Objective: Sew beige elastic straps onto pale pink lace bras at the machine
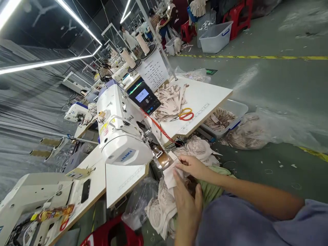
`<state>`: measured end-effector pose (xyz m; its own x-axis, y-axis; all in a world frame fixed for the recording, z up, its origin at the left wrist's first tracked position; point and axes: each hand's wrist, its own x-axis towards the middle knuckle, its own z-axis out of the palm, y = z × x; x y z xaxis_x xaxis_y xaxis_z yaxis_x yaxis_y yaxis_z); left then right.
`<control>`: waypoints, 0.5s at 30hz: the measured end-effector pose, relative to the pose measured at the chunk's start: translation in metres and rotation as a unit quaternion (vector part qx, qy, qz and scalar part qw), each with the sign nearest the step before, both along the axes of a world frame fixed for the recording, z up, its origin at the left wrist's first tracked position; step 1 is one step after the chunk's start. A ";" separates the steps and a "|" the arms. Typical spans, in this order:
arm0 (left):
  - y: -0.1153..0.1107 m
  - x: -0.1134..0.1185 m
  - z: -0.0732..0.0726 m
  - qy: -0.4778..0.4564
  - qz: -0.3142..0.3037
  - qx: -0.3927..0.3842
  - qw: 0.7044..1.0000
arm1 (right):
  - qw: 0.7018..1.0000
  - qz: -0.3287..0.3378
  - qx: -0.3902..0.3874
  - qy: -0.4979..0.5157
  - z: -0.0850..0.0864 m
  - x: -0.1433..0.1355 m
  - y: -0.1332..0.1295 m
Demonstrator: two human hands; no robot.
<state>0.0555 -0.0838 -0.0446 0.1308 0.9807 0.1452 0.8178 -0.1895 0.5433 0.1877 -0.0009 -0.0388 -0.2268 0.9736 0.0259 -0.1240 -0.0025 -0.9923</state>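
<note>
A sewing machine [125, 150] with a white head stands left of centre. My right hand [192, 166] pinches the edge of a small off-white cloth piece [170, 177] beside the needle area. My left hand [187, 201] lies against the same piece with its fingers stretched and its thumb apart. Part of the cloth passes by the metal plate at the machine's arm end. Beige garments [164, 205] hang in a heap below my hands, partly hidden by them.
On the white table [210, 94] lie beige strips [170, 100] and red-and-yellow scissors [186, 116]. A control panel [144, 97] and thread cones stand behind. A bin [222, 119] of beige pieces sits below right. A red stool [112, 234] is at the bottom. People work farther back.
</note>
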 end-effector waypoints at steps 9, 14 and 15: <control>-0.028 -0.044 0.047 -0.106 -0.091 0.051 0.989 | 0.979 0.031 0.130 -0.152 0.018 0.018 -0.052; -0.018 -0.065 0.075 0.048 -0.274 0.182 0.943 | 0.910 0.105 0.300 -0.265 0.029 0.004 -0.075; -0.017 -0.069 0.077 0.072 -0.288 0.195 0.935 | 0.886 0.101 0.341 -0.297 0.031 0.001 -0.080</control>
<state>-0.0133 -0.1007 0.0320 0.6674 0.6170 0.4170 0.5781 -0.7823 0.2321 0.1883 -0.0806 -0.0079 -0.5653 0.7151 0.4111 0.3551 0.6608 -0.6612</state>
